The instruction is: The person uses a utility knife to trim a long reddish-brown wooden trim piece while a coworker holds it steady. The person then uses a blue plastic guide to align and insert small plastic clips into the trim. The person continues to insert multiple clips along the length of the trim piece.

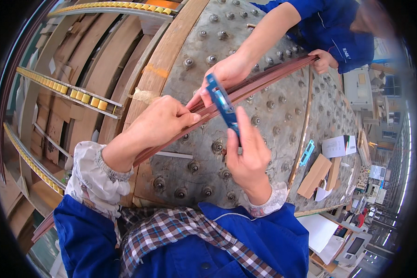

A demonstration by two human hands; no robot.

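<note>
A bundle of long reddish-brown strips [268, 79] runs slantwise from lower left to upper right above a metal table with ball rollers. My left hand [155, 123] is closed on the bundle, thumb and fingers pinching its edge. In my right hand [251, 160] is a narrow blue plastic tool [223, 103] with a shiny, clear middle; it looks like a tape dispenser, blurred by motion. The tool stands upright across the strips; whether it touches them I cannot tell. Beside it, a co-worker's hand [224, 74] presses on the bundle, and their other hand [324, 61] grips its far end.
The ball-roller table [245, 183] spreads under the strips. On its right lie a light-blue plastic frame [306, 153], a piece of brown cardboard [314, 176] and a white box [333, 146]. Wooden boards [95, 78] and racks with yellow rollers [67, 90] stand at the left.
</note>
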